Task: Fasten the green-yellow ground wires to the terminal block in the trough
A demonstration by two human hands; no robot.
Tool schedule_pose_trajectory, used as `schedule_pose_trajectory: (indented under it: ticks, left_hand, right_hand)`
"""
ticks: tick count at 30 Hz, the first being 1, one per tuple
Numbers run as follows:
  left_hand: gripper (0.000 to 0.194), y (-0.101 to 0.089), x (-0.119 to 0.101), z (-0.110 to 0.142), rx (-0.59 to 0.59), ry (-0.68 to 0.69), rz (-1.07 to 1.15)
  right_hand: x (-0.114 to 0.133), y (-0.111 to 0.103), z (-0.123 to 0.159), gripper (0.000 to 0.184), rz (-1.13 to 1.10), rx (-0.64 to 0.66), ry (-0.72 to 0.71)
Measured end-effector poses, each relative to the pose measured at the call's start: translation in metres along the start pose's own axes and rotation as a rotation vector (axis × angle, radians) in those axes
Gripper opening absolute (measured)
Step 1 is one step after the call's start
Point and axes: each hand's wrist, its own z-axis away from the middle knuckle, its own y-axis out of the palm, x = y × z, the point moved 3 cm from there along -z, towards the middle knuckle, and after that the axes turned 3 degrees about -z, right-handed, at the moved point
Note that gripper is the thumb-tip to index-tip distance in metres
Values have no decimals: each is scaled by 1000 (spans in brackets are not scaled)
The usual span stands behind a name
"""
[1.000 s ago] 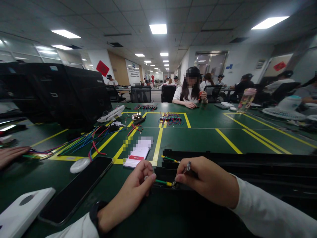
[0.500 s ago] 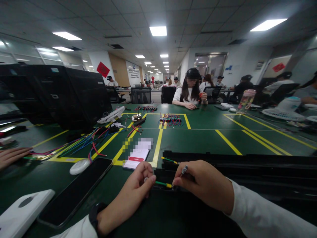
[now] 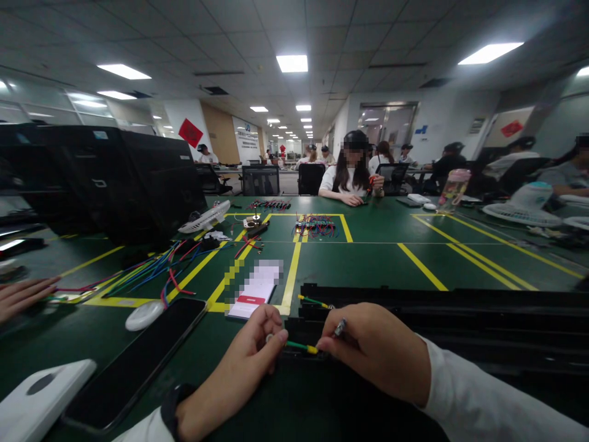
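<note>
Wall sign, one: lettering too small to read. Tower, black, boxy: its badge and stickers illegible. Green wires with yellow ends, two: the nearer wire spans the gap between the hands, one end pinched by the left hand (thumb against fingers); the farther wire lies by the long black rails. Right hand, one: curled around a shiny metal tool, fingertips at the nearer wire's yellow end. Phones, two: one dark, one lit.
</note>
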Motion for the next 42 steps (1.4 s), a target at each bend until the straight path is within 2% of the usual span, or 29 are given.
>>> schedule_pose_trajectory:
  ticks: [26, 33, 37, 42]
  left_hand:
    - [14, 1, 3, -1, -31, -13, 26]
    - [14, 1, 1, -2, -35, -15, 23]
    - [16, 0, 0, -2, -27, -24, 3]
    - [16, 0, 2, -1, -19, -34, -1]
  right_hand:
    - [4, -10, 2, 16, -95, 99, -23]
    - [1, -14, 1, 16, -101, 41, 13]
    - [1, -11, 0, 22, -86, -9, 38]
    - [1, -5, -1, 20, -24, -41, 43]
